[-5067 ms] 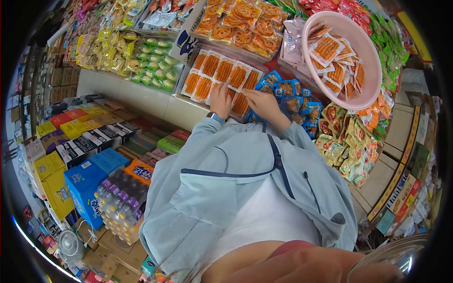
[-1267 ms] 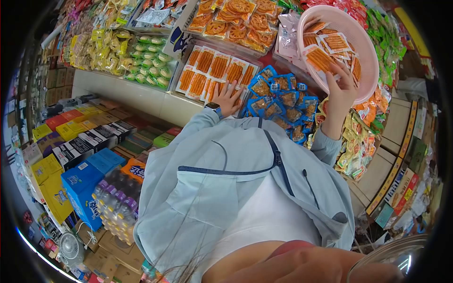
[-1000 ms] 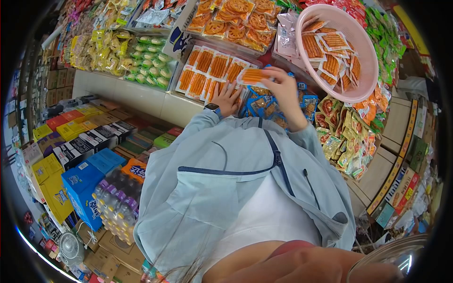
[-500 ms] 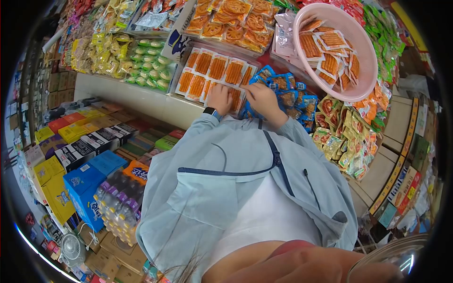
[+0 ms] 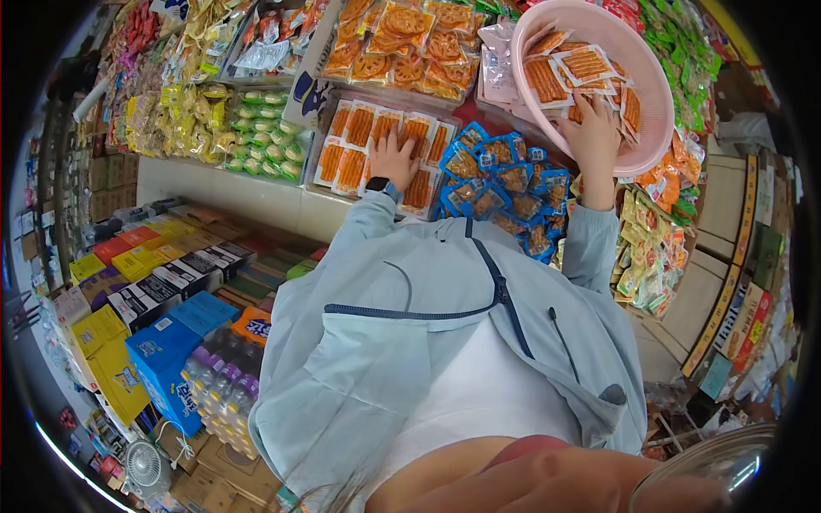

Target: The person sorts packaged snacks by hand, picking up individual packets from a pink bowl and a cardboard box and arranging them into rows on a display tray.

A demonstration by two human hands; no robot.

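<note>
My left hand (image 5: 393,160), a dark watch at its wrist, lies with fingers spread on orange snack packets (image 5: 361,126) laid in rows in a clear bin. Over on the right, my right hand (image 5: 592,137) reaches into a pink plastic basket (image 5: 670,103). Its fingers are apart and touch the loose orange packets (image 5: 587,65) inside; nothing is seen held in it. Between the two hands sits a pile of blue snack packets (image 5: 516,178).
Round orange snacks (image 5: 402,43) fill a bin behind. Green and white packets (image 5: 267,137) and yellow packets (image 5: 181,120) are further left. Yellow-green packets (image 5: 646,256) lie right. Boxes (image 5: 162,350), bottles (image 5: 224,385) and a fan (image 5: 144,462) stand lower left.
My right hand has moved from beside my left hand, near the blue packets, up and right into the pink basket. My left hand has shifted slightly up, its fingers now spread.
</note>
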